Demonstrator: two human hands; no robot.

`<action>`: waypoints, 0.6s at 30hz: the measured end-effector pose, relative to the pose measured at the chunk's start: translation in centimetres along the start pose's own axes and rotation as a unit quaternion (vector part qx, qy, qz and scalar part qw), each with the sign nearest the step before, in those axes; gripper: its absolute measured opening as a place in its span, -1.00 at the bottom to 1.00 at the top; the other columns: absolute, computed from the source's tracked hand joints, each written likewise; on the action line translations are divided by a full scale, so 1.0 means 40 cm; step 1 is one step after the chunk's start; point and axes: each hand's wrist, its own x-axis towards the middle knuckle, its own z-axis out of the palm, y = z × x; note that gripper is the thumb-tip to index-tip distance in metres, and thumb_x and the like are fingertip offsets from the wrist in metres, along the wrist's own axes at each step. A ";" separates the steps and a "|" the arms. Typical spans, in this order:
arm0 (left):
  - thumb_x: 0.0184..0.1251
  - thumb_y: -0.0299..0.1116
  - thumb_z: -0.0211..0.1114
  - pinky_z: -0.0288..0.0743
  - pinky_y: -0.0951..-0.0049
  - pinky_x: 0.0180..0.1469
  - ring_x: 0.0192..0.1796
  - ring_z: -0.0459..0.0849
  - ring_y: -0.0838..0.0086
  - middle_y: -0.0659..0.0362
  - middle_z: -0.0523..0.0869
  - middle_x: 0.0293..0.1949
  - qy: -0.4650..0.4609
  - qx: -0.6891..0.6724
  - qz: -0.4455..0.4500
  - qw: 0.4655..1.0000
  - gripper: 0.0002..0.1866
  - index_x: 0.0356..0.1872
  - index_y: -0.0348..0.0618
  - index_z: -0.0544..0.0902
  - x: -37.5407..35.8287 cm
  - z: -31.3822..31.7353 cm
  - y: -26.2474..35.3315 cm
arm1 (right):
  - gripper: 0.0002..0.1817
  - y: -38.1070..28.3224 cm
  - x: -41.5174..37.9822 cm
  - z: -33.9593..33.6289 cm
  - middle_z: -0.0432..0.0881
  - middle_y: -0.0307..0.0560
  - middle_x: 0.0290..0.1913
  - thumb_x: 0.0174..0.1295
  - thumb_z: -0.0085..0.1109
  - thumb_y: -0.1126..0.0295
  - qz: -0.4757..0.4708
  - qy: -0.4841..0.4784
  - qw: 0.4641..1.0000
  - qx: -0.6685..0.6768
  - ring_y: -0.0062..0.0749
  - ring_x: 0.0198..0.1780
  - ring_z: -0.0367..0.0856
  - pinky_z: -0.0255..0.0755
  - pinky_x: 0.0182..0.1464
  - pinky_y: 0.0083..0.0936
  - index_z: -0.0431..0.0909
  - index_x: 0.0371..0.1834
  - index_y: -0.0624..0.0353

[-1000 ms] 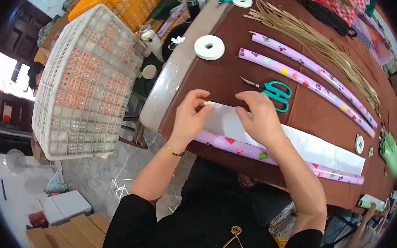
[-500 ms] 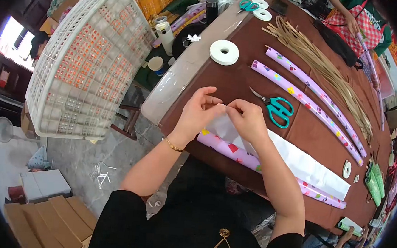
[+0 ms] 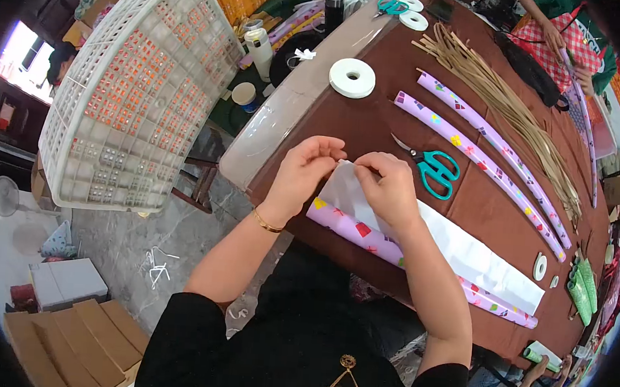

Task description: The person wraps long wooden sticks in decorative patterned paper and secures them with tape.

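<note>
A lilac patterned sheet [image 3: 457, 243] lies along the near table edge, white side up, with its near long edge curled into a printed roll [image 3: 354, 229]. My right hand [image 3: 388, 188] pinches its upper left corner between thumb and forefinger. Close beside it, my left hand [image 3: 303, 173] has thumb and forefinger together at the same corner, its other fingers loosely curled. What lies between those fingertips is too small to make out. Teal-handled scissors [image 3: 437, 175] rest just right of my right hand, blades partly apart. Beyond my hands sits a roll of white tape [image 3: 352, 78].
Two lilac patterned tubes [image 3: 478, 153] and a bundle of brown strips [image 3: 507, 99] lie across the brown-covered table. A white plastic crate [image 3: 136, 102] stands at the left. Green rolls [image 3: 582, 292] are at the right. A co-worker's hand [image 3: 553, 36] holds another tube at the far side.
My hands have drawn slightly apart at the sheet's corner, and a bit more of its white edge shows between them. The view has shifted slightly.
</note>
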 end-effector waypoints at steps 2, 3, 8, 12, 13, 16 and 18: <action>0.39 -0.49 0.30 0.56 0.55 -0.08 -0.17 0.68 0.59 0.18 0.74 -0.17 0.012 -0.154 -0.121 0.980 -0.77 0.02 -0.30 0.64 -0.001 -0.010 0.016 | -0.93 -0.002 -0.003 0.000 0.70 -0.01 -0.37 0.12 0.28 0.53 -0.008 0.002 1.000 -0.016 -0.17 -0.31 0.65 0.49 -0.24 -0.33 0.67 -0.33 0.26; 0.39 -0.49 0.30 0.56 0.55 -0.08 -0.17 0.68 0.59 0.18 0.74 -0.17 0.013 -0.154 -0.122 0.980 -0.77 0.02 -0.30 0.64 -0.002 -0.010 0.014 | -0.93 -0.004 -0.003 -0.001 0.71 -0.01 -0.35 0.10 0.28 0.54 -0.019 0.004 0.999 -0.032 -0.10 -0.26 0.66 0.50 -0.22 -0.30 0.67 -0.35 0.25; 0.30 -0.46 0.40 0.57 0.55 -0.16 -0.24 0.66 0.65 0.22 0.78 -0.27 -0.006 0.058 -0.026 0.998 -0.83 -0.16 -0.33 0.73 -0.028 -0.002 0.028 | -0.95 -0.014 -0.003 0.001 0.70 -0.06 -0.37 0.07 0.28 0.56 -0.033 0.014 0.999 -0.040 -0.13 -0.28 0.65 0.48 -0.17 -0.28 0.66 -0.39 0.21; 0.30 -0.51 0.41 0.58 0.57 -0.14 -0.18 0.66 0.63 0.24 0.74 -0.24 -0.027 0.086 -0.012 0.996 -0.82 -0.12 -0.33 0.71 -0.033 -0.003 0.036 | -0.95 -0.016 -0.007 0.000 0.69 -0.10 -0.37 0.06 0.31 0.53 -0.058 0.024 0.997 -0.055 -0.15 -0.26 0.65 0.45 -0.12 -0.26 0.66 -0.40 0.18; 0.27 -0.52 0.41 0.58 0.55 -0.16 -0.19 0.68 0.59 0.21 0.75 -0.26 -0.017 0.156 0.055 0.986 -0.85 -0.16 -0.32 0.72 -0.037 0.000 0.052 | -0.95 -0.013 -0.009 0.001 0.69 -0.10 -0.37 0.06 0.31 0.53 -0.055 0.023 0.997 -0.054 -0.15 -0.26 0.65 0.45 -0.12 -0.26 0.66 -0.40 0.18; 0.23 -0.54 0.42 0.58 0.51 -0.19 -0.22 0.70 0.51 0.16 0.75 -0.28 -0.013 0.272 0.158 0.949 -0.87 -0.22 -0.31 0.73 -0.037 -0.003 0.064 | -0.93 -0.011 -0.012 0.003 0.69 -0.14 -0.36 0.06 0.34 0.51 -0.041 0.008 0.998 -0.045 -0.18 -0.25 0.64 0.43 -0.10 -0.26 0.67 -0.38 0.15; 0.21 -0.55 0.42 0.58 0.49 -0.20 -0.24 0.71 0.46 0.13 0.75 -0.29 -0.018 0.319 0.194 0.928 -0.88 -0.23 -0.30 0.73 -0.035 -0.004 0.065 | -0.92 -0.022 -0.013 0.003 0.68 -0.17 -0.35 0.05 0.36 0.50 -0.065 0.031 0.995 -0.073 -0.21 -0.24 0.62 0.40 -0.07 -0.29 0.67 -0.37 0.12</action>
